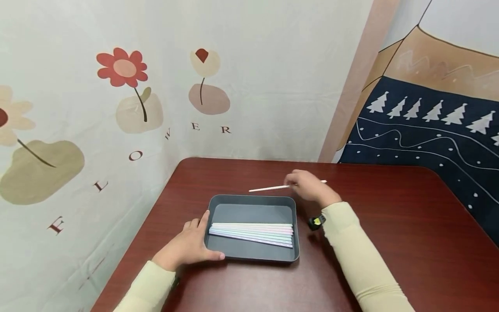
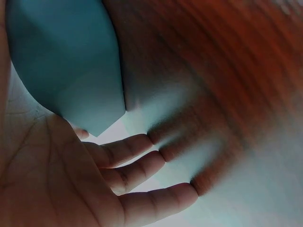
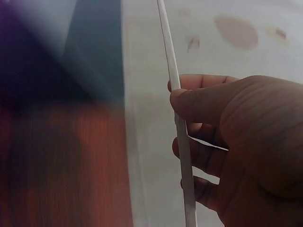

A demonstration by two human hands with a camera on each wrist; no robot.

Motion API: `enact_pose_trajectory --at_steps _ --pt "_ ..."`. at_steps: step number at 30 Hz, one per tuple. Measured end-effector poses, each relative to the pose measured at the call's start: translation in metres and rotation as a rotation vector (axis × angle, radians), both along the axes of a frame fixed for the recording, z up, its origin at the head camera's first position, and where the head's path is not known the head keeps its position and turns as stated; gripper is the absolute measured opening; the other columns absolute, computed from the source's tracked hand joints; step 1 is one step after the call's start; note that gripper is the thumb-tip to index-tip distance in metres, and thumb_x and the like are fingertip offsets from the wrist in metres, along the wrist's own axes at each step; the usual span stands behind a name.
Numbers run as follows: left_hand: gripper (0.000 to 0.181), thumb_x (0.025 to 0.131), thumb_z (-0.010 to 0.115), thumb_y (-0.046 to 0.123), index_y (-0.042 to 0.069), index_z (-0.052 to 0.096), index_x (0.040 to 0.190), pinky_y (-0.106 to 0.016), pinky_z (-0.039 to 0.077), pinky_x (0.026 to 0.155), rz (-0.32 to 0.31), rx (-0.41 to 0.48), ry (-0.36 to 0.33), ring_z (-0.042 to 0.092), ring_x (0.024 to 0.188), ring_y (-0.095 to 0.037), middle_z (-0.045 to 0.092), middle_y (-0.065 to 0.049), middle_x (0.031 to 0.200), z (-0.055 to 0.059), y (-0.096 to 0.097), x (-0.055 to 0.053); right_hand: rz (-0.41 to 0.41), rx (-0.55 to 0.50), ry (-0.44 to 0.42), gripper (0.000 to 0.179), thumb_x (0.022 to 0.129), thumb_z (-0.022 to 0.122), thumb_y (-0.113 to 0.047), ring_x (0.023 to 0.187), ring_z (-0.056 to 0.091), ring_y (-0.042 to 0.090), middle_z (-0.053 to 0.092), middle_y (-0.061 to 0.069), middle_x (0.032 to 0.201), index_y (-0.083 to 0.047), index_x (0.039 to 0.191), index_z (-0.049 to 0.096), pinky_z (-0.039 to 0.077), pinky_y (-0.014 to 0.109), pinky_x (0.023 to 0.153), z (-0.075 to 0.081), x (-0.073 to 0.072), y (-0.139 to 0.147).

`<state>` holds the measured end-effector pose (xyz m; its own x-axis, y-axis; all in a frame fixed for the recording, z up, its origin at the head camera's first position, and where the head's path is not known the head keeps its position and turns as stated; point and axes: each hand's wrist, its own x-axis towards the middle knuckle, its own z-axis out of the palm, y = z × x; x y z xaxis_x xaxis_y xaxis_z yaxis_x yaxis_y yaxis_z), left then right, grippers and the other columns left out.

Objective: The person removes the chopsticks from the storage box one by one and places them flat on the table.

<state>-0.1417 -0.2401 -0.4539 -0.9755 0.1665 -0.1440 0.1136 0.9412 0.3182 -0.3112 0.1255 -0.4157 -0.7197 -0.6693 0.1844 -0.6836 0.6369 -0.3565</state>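
Note:
A dark grey rectangular tray (image 1: 253, 255) lies on the table, with several pastel chopsticks (image 1: 251, 234) side by side in it. They fan out slightly toward the right. My left hand (image 1: 191, 245) rests at the tray's left side, its fingers along the wall and the thumb by the front edge. In the left wrist view its fingers look straight beside the tray's corner (image 2: 90, 94). Beyond the tray's back right corner, my right hand (image 1: 308, 186) pinches a single whitish chopstick (image 1: 267, 189) between thumb and fingers. The right wrist view shows that chopstick crossing the fingers.
The reddish-brown table (image 1: 390, 225) extends to the right of the tray. A light cloth with printed flowers (image 1: 122, 67) hangs at the left and back. Dark blue printed cloth (image 1: 429, 130) hangs at the back right.

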Motion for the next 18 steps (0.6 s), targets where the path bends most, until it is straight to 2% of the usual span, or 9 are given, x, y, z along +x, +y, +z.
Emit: enact_pose_trajectory --at_steps 5,9,14,18 --pt "0.145 0.055 0.071 0.086 -0.002 0.015 0.157 -0.051 0.048 0.09 0.004 0.006 0.007 0.041 0.127 -0.044 0.046 -0.026 0.138 -0.002 0.001 0.002 -0.088 0.008 0.022 0.012 0.091 0.063 0.003 0.086 0.059 0.025 0.06 0.008 0.09 -0.005 0.097 0.07 0.048 0.046 0.08 -0.011 -0.015 0.061" --pt "0.144 0.056 0.072 0.085 -0.002 0.015 0.157 -0.051 0.048 0.09 0.009 0.01 0.017 0.041 0.128 -0.044 0.046 -0.026 0.137 0.0 0.0 0.003 -0.173 0.006 0.003 0.012 0.09 0.064 0.005 0.083 0.056 0.026 0.06 0.007 0.088 -0.005 0.094 0.069 0.046 0.046 0.079 -0.021 -0.022 0.102" --pt "0.144 0.057 0.071 0.085 -0.001 0.014 0.157 -0.05 0.049 0.09 0.005 0.008 0.014 0.04 0.129 -0.044 0.045 -0.025 0.138 0.004 -0.003 0.003 -0.223 0.034 -0.016 0.012 0.091 0.063 0.004 0.081 0.055 0.025 0.058 0.007 0.087 -0.006 0.093 0.069 0.046 0.047 0.079 -0.033 -0.033 0.129" --pt "0.144 0.057 0.069 0.086 0.0 0.013 0.158 -0.05 0.048 0.091 -0.004 0.012 0.005 0.04 0.13 -0.044 0.045 -0.025 0.139 0.002 -0.002 0.004 -0.251 0.047 -0.031 0.013 0.091 0.062 0.005 0.082 0.055 0.026 0.058 0.007 0.088 -0.006 0.093 0.069 0.046 0.048 0.079 -0.04 -0.039 0.14"
